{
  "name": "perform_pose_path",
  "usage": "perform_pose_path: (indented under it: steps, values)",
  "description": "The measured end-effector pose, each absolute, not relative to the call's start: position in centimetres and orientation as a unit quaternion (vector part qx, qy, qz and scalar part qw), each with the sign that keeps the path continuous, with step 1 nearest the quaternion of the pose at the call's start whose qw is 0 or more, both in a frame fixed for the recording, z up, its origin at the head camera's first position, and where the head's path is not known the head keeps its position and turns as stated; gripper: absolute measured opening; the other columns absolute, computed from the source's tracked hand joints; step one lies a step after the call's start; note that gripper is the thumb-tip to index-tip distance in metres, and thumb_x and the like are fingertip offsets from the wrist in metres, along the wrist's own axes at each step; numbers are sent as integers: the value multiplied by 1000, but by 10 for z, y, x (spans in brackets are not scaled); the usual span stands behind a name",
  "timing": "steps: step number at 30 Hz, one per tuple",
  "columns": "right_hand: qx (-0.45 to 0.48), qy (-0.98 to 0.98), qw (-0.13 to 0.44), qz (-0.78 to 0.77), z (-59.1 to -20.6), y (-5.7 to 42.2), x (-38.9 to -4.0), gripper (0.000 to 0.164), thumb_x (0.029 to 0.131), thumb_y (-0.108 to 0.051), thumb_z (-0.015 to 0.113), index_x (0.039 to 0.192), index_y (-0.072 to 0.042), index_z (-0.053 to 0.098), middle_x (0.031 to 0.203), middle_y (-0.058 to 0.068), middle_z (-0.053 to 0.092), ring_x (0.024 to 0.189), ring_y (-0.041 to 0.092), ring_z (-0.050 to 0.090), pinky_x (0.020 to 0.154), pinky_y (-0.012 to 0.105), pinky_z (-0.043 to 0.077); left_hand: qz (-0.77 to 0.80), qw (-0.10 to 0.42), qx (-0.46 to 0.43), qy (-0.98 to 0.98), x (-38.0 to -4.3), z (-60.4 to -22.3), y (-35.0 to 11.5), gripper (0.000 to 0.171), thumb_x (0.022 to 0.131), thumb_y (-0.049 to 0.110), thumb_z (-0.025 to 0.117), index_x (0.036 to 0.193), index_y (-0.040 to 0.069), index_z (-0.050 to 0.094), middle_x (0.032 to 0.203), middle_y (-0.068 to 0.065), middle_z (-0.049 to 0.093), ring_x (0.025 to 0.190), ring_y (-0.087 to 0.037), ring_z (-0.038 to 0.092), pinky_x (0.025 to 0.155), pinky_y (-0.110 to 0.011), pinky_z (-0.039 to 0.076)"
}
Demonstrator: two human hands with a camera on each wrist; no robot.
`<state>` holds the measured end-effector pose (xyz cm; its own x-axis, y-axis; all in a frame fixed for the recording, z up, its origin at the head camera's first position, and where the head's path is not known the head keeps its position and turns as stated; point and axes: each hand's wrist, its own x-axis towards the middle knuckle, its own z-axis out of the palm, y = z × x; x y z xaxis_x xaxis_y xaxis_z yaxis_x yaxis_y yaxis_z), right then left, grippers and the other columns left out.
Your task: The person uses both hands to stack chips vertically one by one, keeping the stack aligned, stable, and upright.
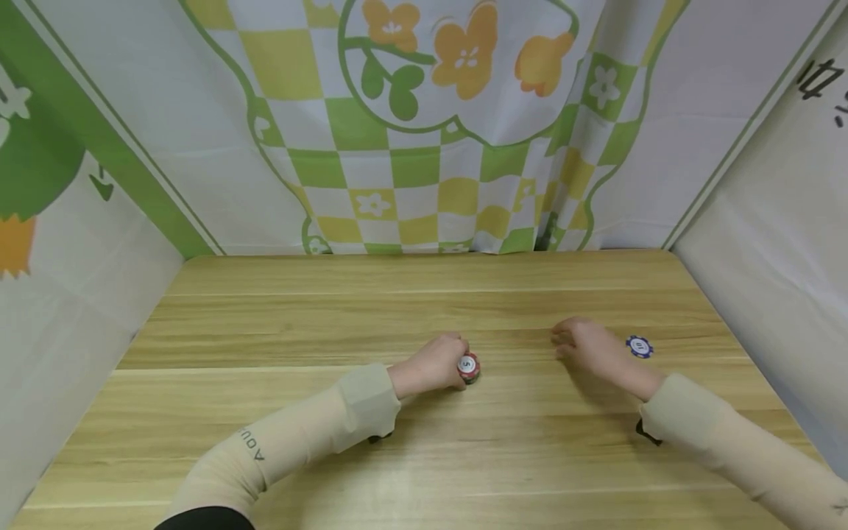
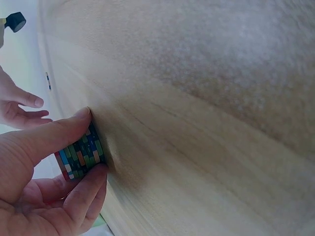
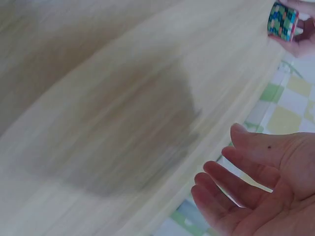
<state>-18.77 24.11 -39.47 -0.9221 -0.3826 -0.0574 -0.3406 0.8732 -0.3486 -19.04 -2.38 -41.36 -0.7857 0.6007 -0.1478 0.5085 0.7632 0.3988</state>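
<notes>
A stack of poker chips [image 1: 468,366] stands on the wooden table, its top chip red with a white centre marked 5. My left hand [image 1: 433,364] grips the stack between thumb and fingers. In the left wrist view the edges of the stack [image 2: 80,155] show green, dark blue and orange blocks, with a red chip at one end. My right hand [image 1: 592,352] hovers over the table to the right, fingers loosely bent and holding nothing. Just beyond its wrist lies a single blue poker chip [image 1: 640,347] with a white centre marked 10.
The wood-grained table [image 1: 265,324] reaches back to a checked green, yellow and white cloth [image 1: 411,177] with flower prints. Pale cloth walls [image 1: 782,243] enclose the left and right sides.
</notes>
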Motion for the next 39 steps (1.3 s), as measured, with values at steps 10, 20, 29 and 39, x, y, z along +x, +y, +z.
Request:
perform_pose_path:
  steps: [10, 20, 29, 39]
  values:
    - [-149, 975, 79, -147, -391, 268, -188, 31, 85, -6, 63, 112, 8, 58, 111, 27, 58, 97, 42, 57, 78, 49, 48, 181, 136, 297, 928, -186, -408, -25, 35, 64, 13, 83, 89, 4, 60, 83, 0, 53, 76, -11, 50, 64, -20, 44]
    - [-128, 977, 69, -154, -395, 295, -191, 35, 83, -6, 65, 111, 13, 55, 111, 31, 57, 97, 46, 55, 79, 52, 46, 175, 135, 299, 928, -187, -408, -25, 34, 66, 13, 82, 90, 3, 61, 83, -1, 53, 75, -11, 51, 64, -20, 44]
    - [-116, 979, 72, -149, -395, 315, -194, 37, 81, -8, 67, 107, 16, 55, 109, 33, 56, 100, 50, 51, 82, 55, 43, 166, 130, 306, 928, -187, -409, -24, 35, 65, 13, 83, 90, 3, 61, 84, -1, 53, 78, -12, 50, 65, -20, 44]
    - [-85, 978, 89, -168, -400, 334, -195, 41, 82, -10, 65, 110, 18, 53, 109, 35, 54, 102, 52, 48, 83, 57, 41, 163, 141, 293, 931, -187, -409, -24, 34, 67, 14, 82, 92, 3, 61, 85, -1, 53, 78, -11, 51, 65, -18, 45]
